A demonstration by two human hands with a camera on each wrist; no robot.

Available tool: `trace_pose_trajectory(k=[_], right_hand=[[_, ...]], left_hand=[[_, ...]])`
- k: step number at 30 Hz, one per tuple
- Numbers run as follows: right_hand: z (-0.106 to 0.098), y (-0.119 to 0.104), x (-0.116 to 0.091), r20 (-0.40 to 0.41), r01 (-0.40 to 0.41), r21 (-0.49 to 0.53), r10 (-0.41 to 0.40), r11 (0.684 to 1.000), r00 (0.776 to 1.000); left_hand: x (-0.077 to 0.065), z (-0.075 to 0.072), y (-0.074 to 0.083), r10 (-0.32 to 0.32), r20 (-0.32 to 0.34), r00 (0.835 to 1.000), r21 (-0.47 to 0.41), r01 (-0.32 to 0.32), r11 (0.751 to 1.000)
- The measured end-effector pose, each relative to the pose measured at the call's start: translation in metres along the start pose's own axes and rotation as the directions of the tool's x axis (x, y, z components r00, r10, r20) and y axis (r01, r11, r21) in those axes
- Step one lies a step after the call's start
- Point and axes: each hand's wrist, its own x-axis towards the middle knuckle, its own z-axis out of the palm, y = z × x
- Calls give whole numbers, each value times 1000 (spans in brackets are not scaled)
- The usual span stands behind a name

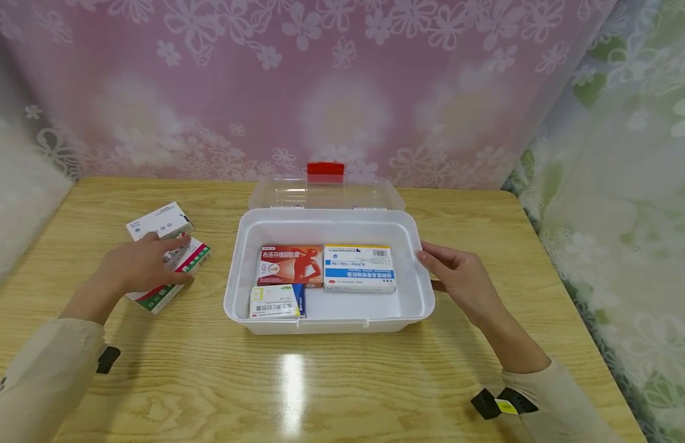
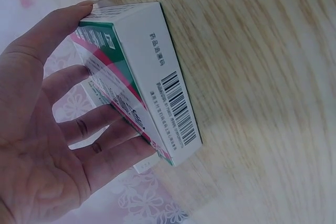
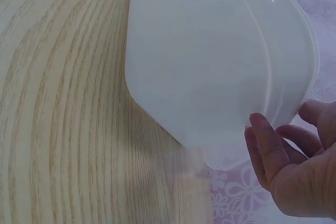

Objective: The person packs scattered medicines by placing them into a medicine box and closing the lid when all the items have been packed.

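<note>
White bin (image 1: 239, 289), red latch (image 1: 325, 170), pink floral backdrop (image 1: 342, 80).

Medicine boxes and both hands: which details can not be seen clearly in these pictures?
- Green-striped box: head view, left hand covers its top.
- White box behind: print too small.
- Blue-white box: bin front wall cuts it.
- Right hand: right wrist view, frame edge cuts the palm.

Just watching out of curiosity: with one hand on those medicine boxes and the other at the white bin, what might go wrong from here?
The left hand holds the green-and-white box that lies against another white box; lifting one could nudge the other toward the table edge. The right hand only touches the white bin rim, so a push might slide it. Three boxes already fill the bin's left and middle, so another could land crooked.
</note>
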Motion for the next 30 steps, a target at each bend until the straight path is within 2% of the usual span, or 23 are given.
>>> trace_pose_trajectory(k=[10,15,22,30], right_hand=[[0,1,2,-1,-6,26,6,1000,1000],[1,3,1,3,-7,33,7,999,1000],[0,2,1,-1,4,31,-4,1000,1000],[0,2,1,-1,-12,47,12,999,1000]], left_hand=[[-2,4,-3,53,-61,997,22,-51,998],[-5,7,-3,56,-83,995,18,-54,998],[-5,4,-2,67,-86,994,25,-65,998],[-6,8,-1,69,-87,994,53,-64,997]])
